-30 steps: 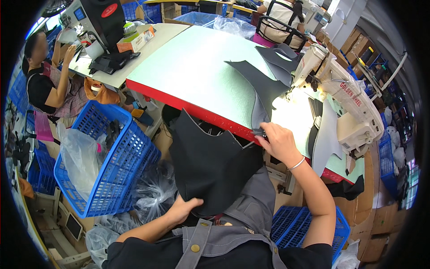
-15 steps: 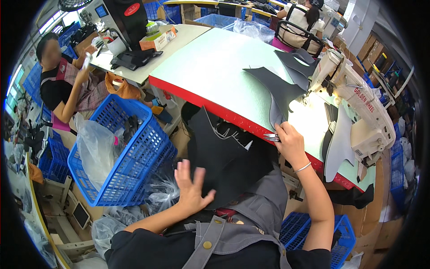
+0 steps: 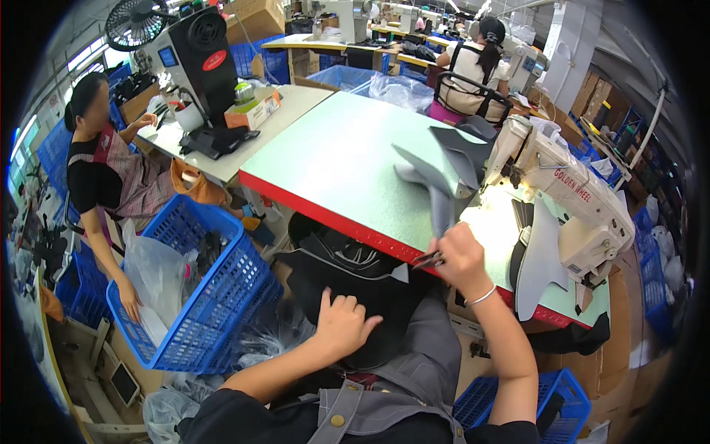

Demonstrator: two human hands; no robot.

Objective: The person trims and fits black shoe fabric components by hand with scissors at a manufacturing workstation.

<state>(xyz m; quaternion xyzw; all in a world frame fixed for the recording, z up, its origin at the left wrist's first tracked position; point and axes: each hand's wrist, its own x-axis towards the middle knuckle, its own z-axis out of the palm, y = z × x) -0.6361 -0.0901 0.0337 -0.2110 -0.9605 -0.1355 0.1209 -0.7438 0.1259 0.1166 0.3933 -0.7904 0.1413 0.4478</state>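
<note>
My right hand (image 3: 462, 255) is closed around small metal thread snips (image 3: 427, 260), at the red front edge of the table. Its fingertips also meet the near end of a dark grey cut piece (image 3: 438, 200), which is blurred and bent. My left hand (image 3: 345, 325) has its thumb stretched out and grips nothing visible. It is over a black piece of material (image 3: 377, 302) with a pale edge, across my lap. More dark grey pieces (image 3: 464, 152) lie near the sewing machine (image 3: 566, 189). A light grey piece (image 3: 538, 255) leans by the machine's base.
The pale green tabletop (image 3: 325, 170) has a red edge. On the left stands a blue crate (image 3: 222, 296) with plastic bags; a seated co-worker (image 3: 111, 163) reaches into it. Another blue crate (image 3: 569, 403) is low on the right. A second person (image 3: 481, 74) sits at the back.
The grey piece has shifted and bent under my right hand. My left hand has moved right, its fingers less spread. The co-worker's arm has dropped into the crate. The view has tilted up.
</note>
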